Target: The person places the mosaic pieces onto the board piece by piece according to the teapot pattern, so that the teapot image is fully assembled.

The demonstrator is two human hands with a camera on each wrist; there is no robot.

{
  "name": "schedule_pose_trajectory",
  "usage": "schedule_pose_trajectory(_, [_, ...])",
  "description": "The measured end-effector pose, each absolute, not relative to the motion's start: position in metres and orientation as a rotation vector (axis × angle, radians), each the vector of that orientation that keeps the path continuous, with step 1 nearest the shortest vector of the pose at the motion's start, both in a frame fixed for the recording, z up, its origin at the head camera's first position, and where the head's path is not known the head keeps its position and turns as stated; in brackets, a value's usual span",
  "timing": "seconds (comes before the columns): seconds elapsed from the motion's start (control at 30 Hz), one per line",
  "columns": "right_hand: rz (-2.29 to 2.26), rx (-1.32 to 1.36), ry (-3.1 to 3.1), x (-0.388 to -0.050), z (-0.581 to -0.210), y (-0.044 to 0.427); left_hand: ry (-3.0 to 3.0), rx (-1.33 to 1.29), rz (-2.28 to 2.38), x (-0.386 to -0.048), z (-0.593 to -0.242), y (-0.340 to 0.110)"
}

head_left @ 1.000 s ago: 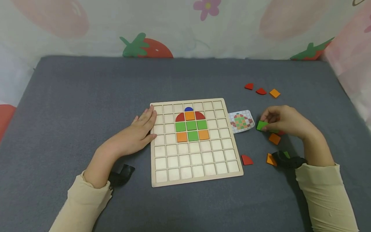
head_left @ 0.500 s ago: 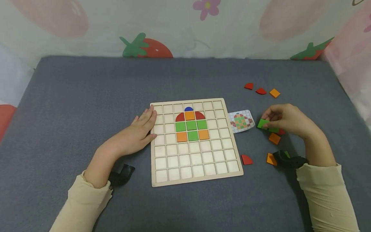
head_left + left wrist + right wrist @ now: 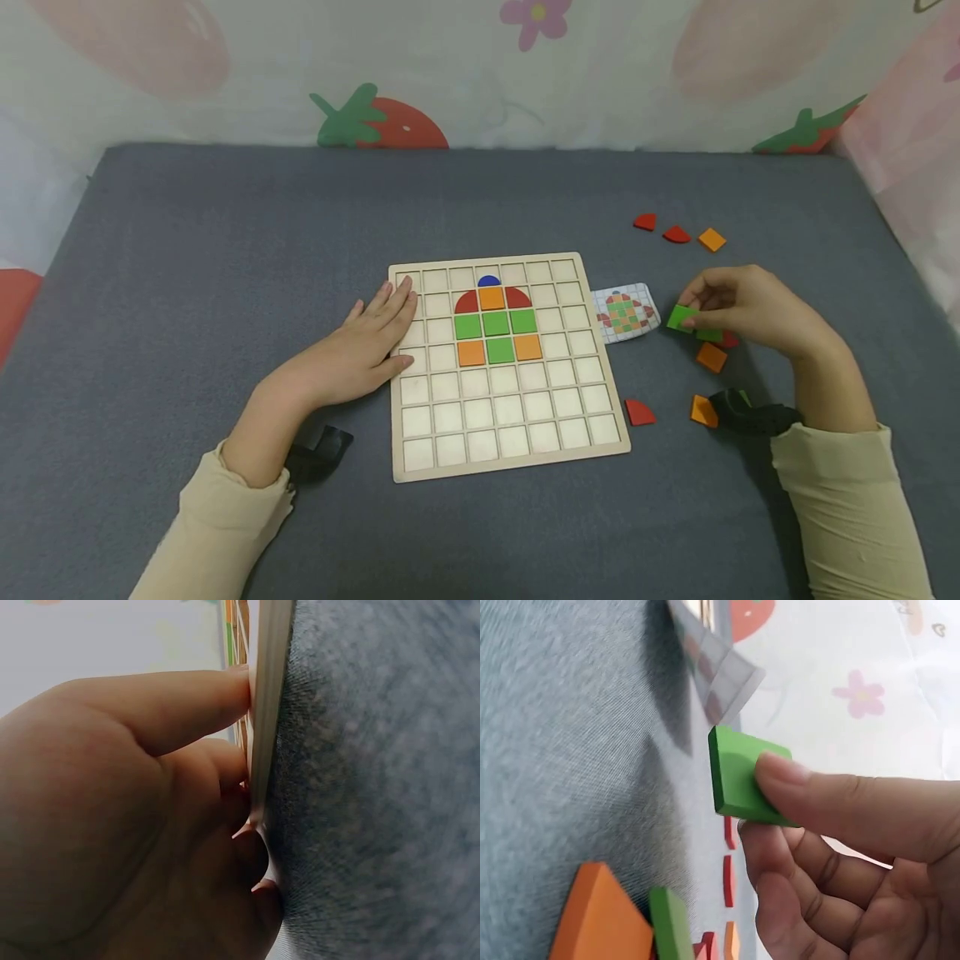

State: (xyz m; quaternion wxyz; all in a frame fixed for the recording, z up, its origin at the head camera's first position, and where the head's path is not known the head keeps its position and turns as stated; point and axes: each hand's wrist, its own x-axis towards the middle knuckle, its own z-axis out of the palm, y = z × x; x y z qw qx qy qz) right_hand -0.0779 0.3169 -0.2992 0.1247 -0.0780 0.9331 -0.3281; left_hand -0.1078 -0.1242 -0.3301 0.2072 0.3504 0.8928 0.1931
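Left of centre, the left hand (image 3: 352, 354) is laid, fingers extended, over the left edge of the pale wooden grid board (image 3: 479, 448); nothing is gripped. Mid-frame, blue, red, orange and green flat pieces (image 3: 495, 323) are seated in the board's upper cells. Right of the board, a white printed card (image 3: 641, 322) is set against its right edge, maybe tucked under. Further right, a small bright-green square tile (image 3: 679, 317) is pinched between thumb and fingers of the right hand (image 3: 757, 308). Below that hand, an orange square tile (image 3: 711, 357) is left loose.

Handling, judged: green tile likely light, stiff, slightly slippery, hardly fragile; best held by one side, opposite side left free.

Views: thumb tip against the board's rim is shown side-on only by left wrist. Tile thickness and the card's raised end are shown by right wrist, not readable from head. Full board layout is given by head alone.
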Motion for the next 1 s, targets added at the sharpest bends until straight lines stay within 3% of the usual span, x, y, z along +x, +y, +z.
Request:
schedule_pose_trajectory(0.43, [-1.038, -0.253, 2.696, -0.071, -0.286, 0.300, 2.475, 0.970, 0.538, -0.110, -0.333, -0.127])
schedule_pose_trajectory(1.0, [-1.101, -0.495, 2.501, -0.088, -0.289, 0.220, 2.469, 0.952, 0.545, -0.110, -0.334, -0.126])
